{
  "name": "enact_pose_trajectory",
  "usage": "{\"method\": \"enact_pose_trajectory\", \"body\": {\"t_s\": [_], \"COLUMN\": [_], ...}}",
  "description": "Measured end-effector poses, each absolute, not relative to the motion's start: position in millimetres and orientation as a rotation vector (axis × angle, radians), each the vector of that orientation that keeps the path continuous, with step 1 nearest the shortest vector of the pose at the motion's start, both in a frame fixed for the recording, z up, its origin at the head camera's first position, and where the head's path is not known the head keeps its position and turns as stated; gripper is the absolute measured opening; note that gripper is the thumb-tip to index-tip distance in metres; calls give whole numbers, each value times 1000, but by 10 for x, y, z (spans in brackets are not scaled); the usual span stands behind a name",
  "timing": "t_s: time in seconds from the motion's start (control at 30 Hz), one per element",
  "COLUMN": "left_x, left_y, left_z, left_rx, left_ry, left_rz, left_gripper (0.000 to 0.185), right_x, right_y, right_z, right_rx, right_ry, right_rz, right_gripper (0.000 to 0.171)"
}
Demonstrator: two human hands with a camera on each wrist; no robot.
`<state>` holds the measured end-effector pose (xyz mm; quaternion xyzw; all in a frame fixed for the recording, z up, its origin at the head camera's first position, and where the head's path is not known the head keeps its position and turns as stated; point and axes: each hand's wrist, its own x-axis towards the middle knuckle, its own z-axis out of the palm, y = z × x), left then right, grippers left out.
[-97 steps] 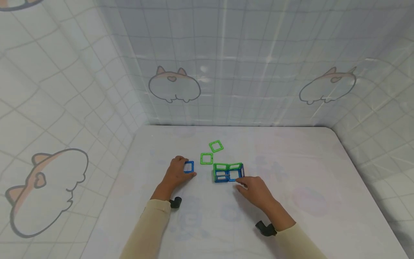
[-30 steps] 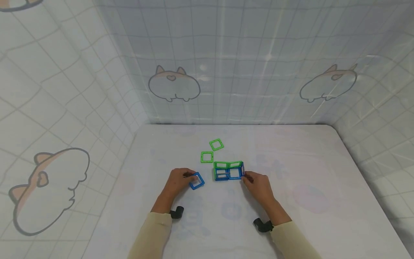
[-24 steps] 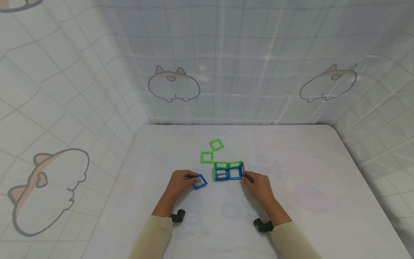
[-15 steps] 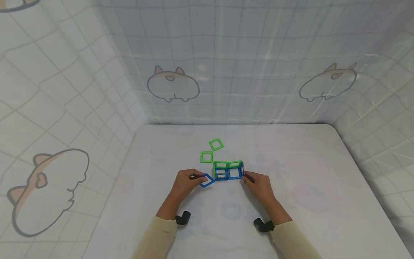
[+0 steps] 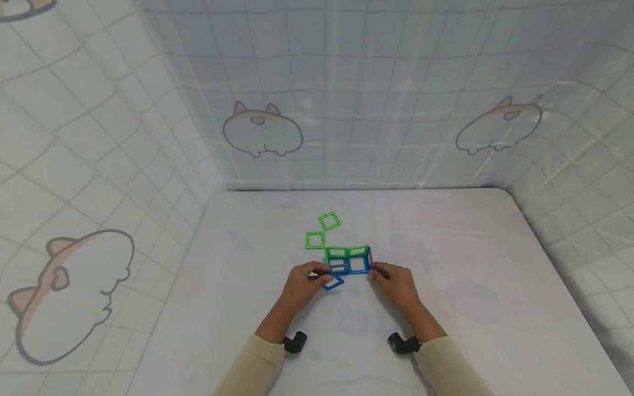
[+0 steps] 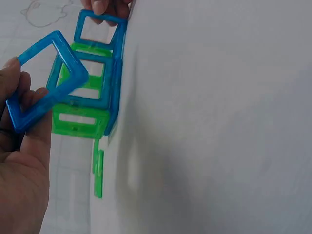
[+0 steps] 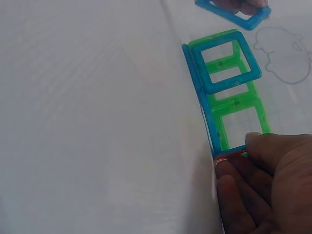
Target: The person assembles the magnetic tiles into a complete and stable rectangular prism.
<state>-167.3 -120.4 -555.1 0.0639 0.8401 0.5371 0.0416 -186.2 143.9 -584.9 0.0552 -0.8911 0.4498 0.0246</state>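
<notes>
Hands differ: left hand [image 5: 303, 281] pinches blue square frame [image 5: 333, 282], right hand [image 5: 396, 280] grips unlabelled blue-green frame structure [image 5: 349, 260].

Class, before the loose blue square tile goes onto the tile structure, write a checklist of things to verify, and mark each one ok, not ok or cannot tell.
1. Left hand grips the blue square tile firmly: ok, pinched at one corner.
2. Right hand steadies the tile structure: ok, fingers hold its right end.
3. Tile lined up with an edge of the structure: not ok, it is tilted like a diamond.
4. Tile already joined to the structure: cannot tell, they overlap in the left wrist view.
5. Two green square tiles lie out of the way: ok, flat on the table behind.
</notes>
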Motion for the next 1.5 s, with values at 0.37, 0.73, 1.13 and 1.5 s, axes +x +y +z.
{"method": "enact_pose_trajectory", "body": {"t_s": [0.37, 0.73, 1.13, 1.5], "left_x": [-1597, -1595, -1592, -1633], "left_y": [-1022, -861, -742, -665], "left_z": [-5562, -5559, -5571, -5485], "left_rx": [301, 320, 464, 536], "left_ry": [2598, 2604, 2558, 2796], "left_rz": [1536, 1621, 1819, 1576], "left_gripper": [28, 20, 19, 16], "right_x": [-1849, -1865, -1867, -1886], "right_y": [1443, 1450, 1461, 1463], "right_z": [-5841, -5877, -5866, -5829], "right_rx": [170, 260, 309, 252], "right_ry": [-2783, -2759, -2744, -2824], "right_rz": [1376, 1293, 1278, 1279], "right_gripper": [31, 30, 27, 26]}}
